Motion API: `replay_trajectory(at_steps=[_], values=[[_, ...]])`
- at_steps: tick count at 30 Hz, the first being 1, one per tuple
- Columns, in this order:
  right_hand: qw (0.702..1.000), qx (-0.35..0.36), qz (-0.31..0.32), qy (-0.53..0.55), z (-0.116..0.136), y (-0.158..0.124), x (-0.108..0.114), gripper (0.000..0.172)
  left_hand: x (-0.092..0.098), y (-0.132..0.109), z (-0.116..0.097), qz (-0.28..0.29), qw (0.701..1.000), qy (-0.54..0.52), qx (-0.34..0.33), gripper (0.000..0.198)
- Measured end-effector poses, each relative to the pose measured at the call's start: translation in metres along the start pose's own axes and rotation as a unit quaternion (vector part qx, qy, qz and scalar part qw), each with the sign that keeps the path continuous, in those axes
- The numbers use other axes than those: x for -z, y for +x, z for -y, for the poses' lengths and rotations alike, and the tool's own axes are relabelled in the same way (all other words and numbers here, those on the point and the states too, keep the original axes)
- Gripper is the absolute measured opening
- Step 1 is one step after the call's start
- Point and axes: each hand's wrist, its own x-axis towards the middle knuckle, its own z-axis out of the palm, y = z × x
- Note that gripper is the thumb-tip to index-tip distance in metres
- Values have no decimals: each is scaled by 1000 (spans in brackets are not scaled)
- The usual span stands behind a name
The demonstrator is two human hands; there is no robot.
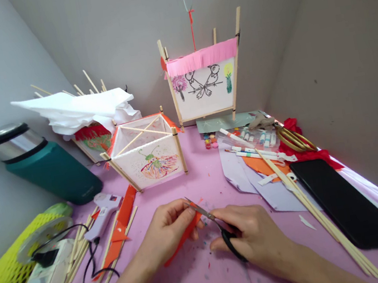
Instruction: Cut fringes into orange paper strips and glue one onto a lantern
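Observation:
My left hand (174, 227) pinches a strip of orange-red paper (181, 243) that hangs down below the fingers. In my right hand (251, 232) is a pair of scissors (229, 240) with black handles, fingers wrapped through the loops. The scissor blades reach left across the paper's upper end, close to my left fingertips. Whether the blades are parted is hard to make out. Beyond my hands stands a paper lantern (158, 163) on a stick frame, with a butterfly-like drawing on its front and orange-red trim on top.
A second lantern (205, 93) with pink fringe hangs from a red string at the back. At left are a teal bottle (53, 168), a glue gun (102, 215) and its cord. At right lie wooden sticks (315, 212), a black tablet-like slab (349, 204), markers (247, 149) and gold-handled scissors (294, 139).

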Motion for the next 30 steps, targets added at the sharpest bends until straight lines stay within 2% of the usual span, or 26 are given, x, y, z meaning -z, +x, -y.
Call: replay_trajectory(at_steps=[14, 22, 30], values=[[1000, 10, 2, -4, -6, -1, -2, 29, 1, 0, 0, -1, 1000, 0, 11, 31], [1000, 12, 5, 2, -6, -2, -1, 25, 1, -1, -1, 4, 1000, 8, 10, 30], [1000, -21, 13, -11, -1, 2, 5, 29, 1, 2, 1, -15, 1000, 9, -8, 24]])
